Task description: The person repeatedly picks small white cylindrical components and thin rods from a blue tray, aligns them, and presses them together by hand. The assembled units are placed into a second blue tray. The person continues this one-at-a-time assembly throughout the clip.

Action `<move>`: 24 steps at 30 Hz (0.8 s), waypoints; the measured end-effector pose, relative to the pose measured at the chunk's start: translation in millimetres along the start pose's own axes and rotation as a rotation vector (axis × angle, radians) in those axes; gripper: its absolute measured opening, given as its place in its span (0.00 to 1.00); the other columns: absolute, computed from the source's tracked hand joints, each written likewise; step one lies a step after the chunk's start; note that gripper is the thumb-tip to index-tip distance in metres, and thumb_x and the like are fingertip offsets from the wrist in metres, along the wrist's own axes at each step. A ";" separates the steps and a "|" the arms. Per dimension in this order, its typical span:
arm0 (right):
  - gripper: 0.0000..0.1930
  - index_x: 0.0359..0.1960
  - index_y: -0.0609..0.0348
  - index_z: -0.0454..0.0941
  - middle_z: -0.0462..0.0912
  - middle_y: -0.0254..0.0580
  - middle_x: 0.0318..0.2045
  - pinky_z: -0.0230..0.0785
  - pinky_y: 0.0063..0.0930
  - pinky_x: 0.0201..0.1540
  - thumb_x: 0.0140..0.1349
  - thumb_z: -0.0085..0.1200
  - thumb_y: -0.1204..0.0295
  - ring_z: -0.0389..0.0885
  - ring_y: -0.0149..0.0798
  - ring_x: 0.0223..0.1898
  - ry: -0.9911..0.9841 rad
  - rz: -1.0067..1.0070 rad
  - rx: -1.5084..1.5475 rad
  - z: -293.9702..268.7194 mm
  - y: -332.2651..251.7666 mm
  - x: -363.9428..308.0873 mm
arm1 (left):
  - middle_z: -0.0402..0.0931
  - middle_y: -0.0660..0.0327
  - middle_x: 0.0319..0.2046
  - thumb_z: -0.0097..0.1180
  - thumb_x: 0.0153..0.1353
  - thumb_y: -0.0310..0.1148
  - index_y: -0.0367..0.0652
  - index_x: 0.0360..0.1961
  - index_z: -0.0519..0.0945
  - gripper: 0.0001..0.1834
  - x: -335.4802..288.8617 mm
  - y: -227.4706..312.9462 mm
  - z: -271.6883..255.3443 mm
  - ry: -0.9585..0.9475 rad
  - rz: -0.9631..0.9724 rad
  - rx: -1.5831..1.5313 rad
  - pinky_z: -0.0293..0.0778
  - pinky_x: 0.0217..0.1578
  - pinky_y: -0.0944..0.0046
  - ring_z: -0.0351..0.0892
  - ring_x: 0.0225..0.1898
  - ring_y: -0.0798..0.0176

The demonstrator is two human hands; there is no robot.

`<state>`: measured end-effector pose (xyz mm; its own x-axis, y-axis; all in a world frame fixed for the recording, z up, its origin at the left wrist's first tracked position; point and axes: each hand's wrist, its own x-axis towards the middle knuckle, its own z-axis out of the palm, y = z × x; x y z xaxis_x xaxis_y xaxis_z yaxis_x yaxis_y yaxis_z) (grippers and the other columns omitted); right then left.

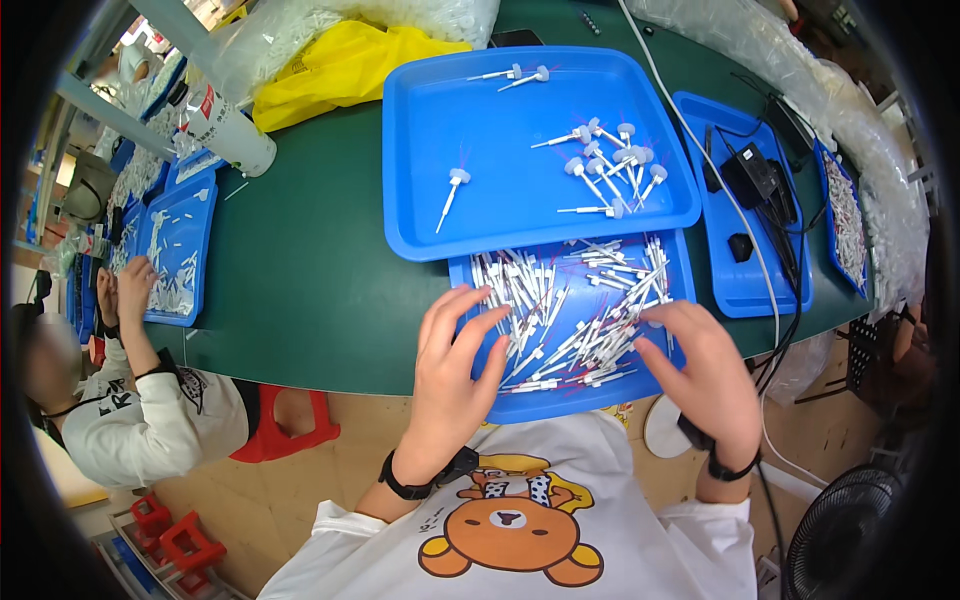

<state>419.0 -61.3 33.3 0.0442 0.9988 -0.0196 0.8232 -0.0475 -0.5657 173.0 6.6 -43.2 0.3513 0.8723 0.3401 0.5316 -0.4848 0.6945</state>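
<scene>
My left hand (pixel 455 365) is over the left side of the lower blue tray (pixel 520 405), its fingers spread and nothing visible between them. At that tray's right side my right hand (pixel 705 375) has thumb and forefinger apart, their tips at the edge of a pile of thin white sticks (pixel 610 330) with fine red wires. More such sticks (pixel 515 290) lie by my left fingertips. A larger upper blue tray (pixel 450 110) overlaps the far edge of the lower one. In it lie several white sticks with round grey heads (pixel 590 168), mostly towards the right, and a lone one (pixel 453 190) at left.
A blue tray (pixel 735 290) with black adapters (pixel 750 175) and cables stands at right. A white cable (pixel 735 195) crosses the green table (pixel 320 290). Far left are a white bottle (pixel 230 135), a yellow bag (pixel 350 65) and a co-worker (pixel 170 430) handling parts. A black fan (pixel 845 535) stands lower right.
</scene>
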 end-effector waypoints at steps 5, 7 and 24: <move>0.14 0.49 0.67 0.76 0.80 0.54 0.45 0.71 0.43 0.51 0.63 0.60 0.77 0.77 0.57 0.48 0.262 0.078 -0.062 28.0 24.7 -18.6 | 0.74 0.51 0.58 0.63 0.58 0.23 0.39 0.53 0.80 0.20 4.3 -0.8 9.4 -0.005 -0.004 0.113 0.67 0.63 0.45 0.69 0.64 0.42; 0.20 0.57 0.69 0.71 0.76 0.59 0.54 0.70 0.44 0.57 0.64 0.58 0.77 0.75 0.60 0.55 0.228 0.020 -0.069 30.8 31.8 -15.5 | 0.73 0.50 0.59 0.62 0.59 0.23 0.37 0.53 0.79 0.20 6.8 3.7 13.9 -0.036 0.031 0.151 0.66 0.63 0.44 0.69 0.65 0.41; 0.39 0.74 0.66 0.54 0.55 0.75 0.71 0.46 0.60 0.73 0.71 0.50 0.51 0.50 0.77 0.71 -0.229 -0.160 -0.302 45.4 61.7 96.8 | 0.59 0.36 0.67 0.65 0.61 0.48 0.35 0.70 0.65 0.42 46.0 0.1 52.9 -0.325 0.194 0.485 0.50 0.70 0.34 0.54 0.70 0.27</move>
<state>448.5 32.9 -40.9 -0.1969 0.9684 -0.1531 0.9401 0.1421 -0.3097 229.9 43.3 -61.0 0.6529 0.7386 0.1680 0.6977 -0.6727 0.2462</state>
